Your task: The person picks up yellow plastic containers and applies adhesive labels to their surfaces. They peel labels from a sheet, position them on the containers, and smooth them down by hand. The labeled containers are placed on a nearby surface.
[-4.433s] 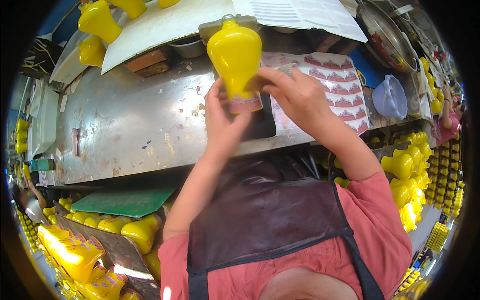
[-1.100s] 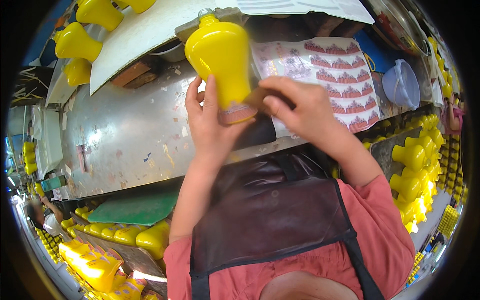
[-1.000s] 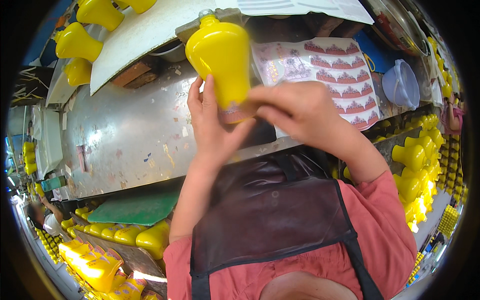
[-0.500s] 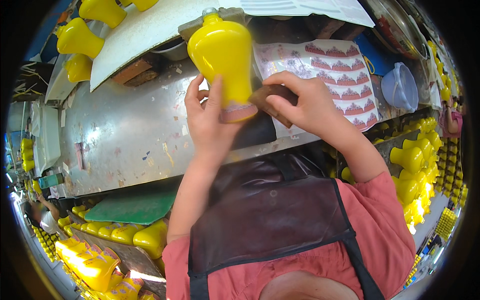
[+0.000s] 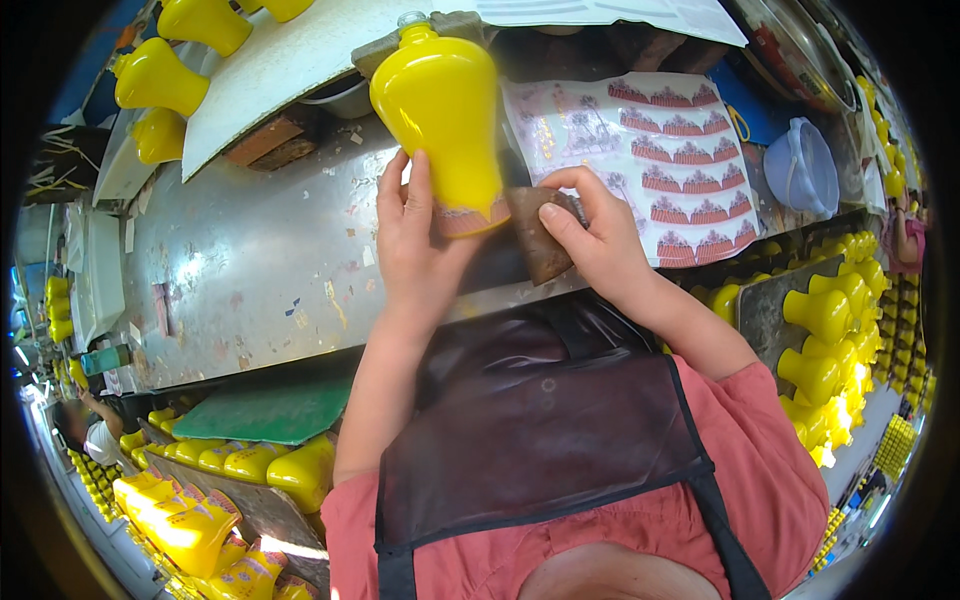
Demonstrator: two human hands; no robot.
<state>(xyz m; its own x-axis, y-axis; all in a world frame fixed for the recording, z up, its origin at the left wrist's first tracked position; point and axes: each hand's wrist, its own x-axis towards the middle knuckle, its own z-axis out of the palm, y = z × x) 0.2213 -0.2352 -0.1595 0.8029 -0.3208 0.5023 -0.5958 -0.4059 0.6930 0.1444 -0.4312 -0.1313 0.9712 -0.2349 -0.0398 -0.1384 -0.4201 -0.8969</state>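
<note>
A glossy yellow bottle (image 5: pixel 437 110) lies with its clear-topped neck away from me, resting in a grey notched support (image 5: pixel 372 52). Round its base runs a band of pink decal (image 5: pixel 470 219) with a scalloped edge. My left hand (image 5: pixel 415 235) grips the base end from the left, fingers up along its side; part of that grip is hidden behind the bottle. In my right hand (image 5: pixel 592 228), pinched between thumb and fingers, is a flat brown scraper-like piece (image 5: pixel 541 240). Its left edge is close beside the base; whether it touches cannot be made out.
A sheet of pink decals (image 5: pixel 690 180) lies right of the bottle, with a pale blue bucket (image 5: pixel 800 170) beyond. Paper scraps dot the metal table (image 5: pixel 230 290). Yellow bottles (image 5: pixel 820 315) crowd both sides below. A white board (image 5: pixel 285 85) spans the back left. Another person (image 5: pixel 100 430) is far left.
My right hand has shifted slightly left and down, and the brown piece has turned more upright, its broad face showing. The bottle has rolled or tilted a little; my left hand stays at its base.
</note>
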